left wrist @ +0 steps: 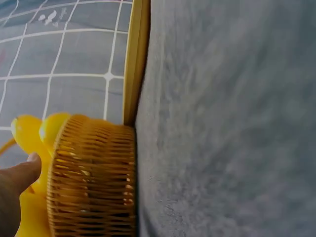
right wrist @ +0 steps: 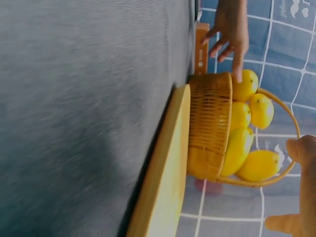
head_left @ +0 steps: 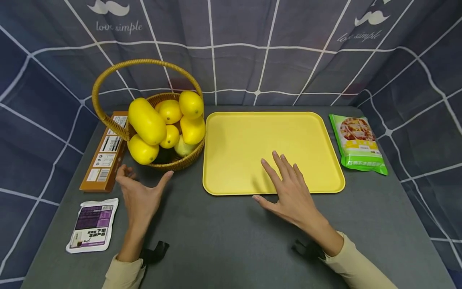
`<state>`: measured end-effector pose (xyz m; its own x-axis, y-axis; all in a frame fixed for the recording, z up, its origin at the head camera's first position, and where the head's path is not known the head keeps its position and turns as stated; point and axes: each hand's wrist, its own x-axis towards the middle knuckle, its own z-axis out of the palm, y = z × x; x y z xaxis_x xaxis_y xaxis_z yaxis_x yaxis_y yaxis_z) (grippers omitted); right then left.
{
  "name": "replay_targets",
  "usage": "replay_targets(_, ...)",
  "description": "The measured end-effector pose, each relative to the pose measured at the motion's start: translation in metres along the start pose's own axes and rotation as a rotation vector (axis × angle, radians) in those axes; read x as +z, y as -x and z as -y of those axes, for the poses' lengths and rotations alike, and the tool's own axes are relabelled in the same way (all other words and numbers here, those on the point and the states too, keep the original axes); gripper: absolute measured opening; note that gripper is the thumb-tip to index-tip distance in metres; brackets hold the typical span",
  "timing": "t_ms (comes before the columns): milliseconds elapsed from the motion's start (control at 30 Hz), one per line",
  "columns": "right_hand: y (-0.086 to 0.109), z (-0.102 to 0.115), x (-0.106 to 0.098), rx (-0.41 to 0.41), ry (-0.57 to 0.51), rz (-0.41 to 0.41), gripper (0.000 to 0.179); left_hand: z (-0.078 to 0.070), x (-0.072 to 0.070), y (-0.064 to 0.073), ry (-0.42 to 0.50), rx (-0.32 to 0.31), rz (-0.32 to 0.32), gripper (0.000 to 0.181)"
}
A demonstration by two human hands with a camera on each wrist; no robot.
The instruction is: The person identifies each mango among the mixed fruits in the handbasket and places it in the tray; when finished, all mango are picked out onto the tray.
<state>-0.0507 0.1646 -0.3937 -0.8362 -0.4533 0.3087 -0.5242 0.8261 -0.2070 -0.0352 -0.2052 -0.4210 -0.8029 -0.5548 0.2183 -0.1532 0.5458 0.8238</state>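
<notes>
A wicker basket [head_left: 191, 158] with a tall arched handle [head_left: 144, 62] holds several yellow fruits [head_left: 147, 120], some long like mangoes, others rounder like lemons. My left hand [head_left: 140, 198] is just in front of the basket, thumb and fingers spread apart, holding nothing. In the left wrist view its thumb [left wrist: 24, 175] appears beside the fruits; whether it touches them I cannot tell. Over the front edge of a yellow tray [head_left: 234, 148], my right hand [head_left: 292, 196] spreads its fingers and grips nothing. The right wrist view shows the basket [right wrist: 210, 113] beyond the tray [right wrist: 165, 197].
Left of the basket lies a long brown box [head_left: 104, 160] with labels. A white and purple pouch [head_left: 93, 225] lies nearer the front left. Right of the tray is a green food packet [head_left: 361, 144]. A grid-patterned curtain [head_left: 238, 68] surrounds the grey table [head_left: 223, 241].
</notes>
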Motion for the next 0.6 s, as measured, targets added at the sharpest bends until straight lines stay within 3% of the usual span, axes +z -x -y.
replay_targets(167, -0.021, 0.011, 0.002, -0.069, -0.041, -0.051, 0.086, 0.004, 0.007, -0.011, 0.084, -0.051, 0.051, 0.119)
replay_targets(333, -0.048, 0.018, 0.0, -0.111, -0.153, -0.096, 0.081, 0.004, 0.018, -0.016, 0.163, -0.015, 0.035, 0.119)
replay_targets(600, -0.108, 0.027, -0.004, -0.071, -0.404, -0.061, 0.08, 0.004, 0.033, -0.014, 0.217, 0.046, -0.017, 0.114)
